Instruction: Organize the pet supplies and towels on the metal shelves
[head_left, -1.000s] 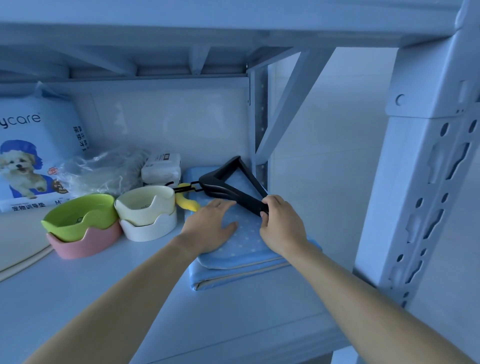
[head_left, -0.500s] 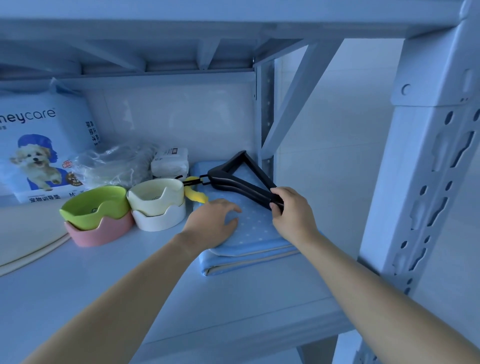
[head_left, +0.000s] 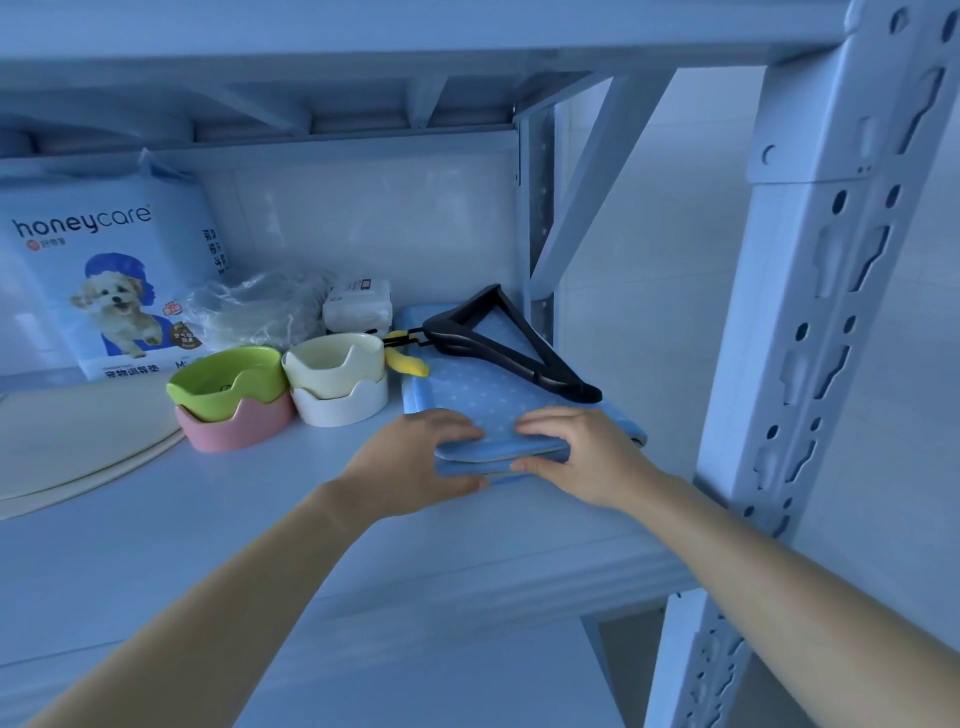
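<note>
Gripping near edge of folded blue towels (head_left: 483, 400) with both hands; my left hand (head_left: 415, 460) and right hand (head_left: 589, 457) curl fingers over top, thumbs at front; stack sits at shelf (head_left: 208, 545) right end, beside rear post (head_left: 537, 218); bowls (head_left: 337, 364) just left; bare shelf near me; long axis runs near-far; black hanger (head_left: 511, 348) on top.

My left hand (head_left: 415, 457) and right hand (head_left: 587, 457) pinch front edge of folded blue towels (head_left: 488, 400), fingers on top, thumbs beneath. Black hangers (head_left: 509, 348) lie across towels' far right. Green bowl (head_left: 228, 379) sits in pink bowl (head_left: 234, 428), cream bowl (head_left: 332, 358) in white bowl (head_left: 340, 410), just left of towels. Honeycare bag (head_left: 109, 275) upright at back left of shelf (head_left: 208, 519).
</note>
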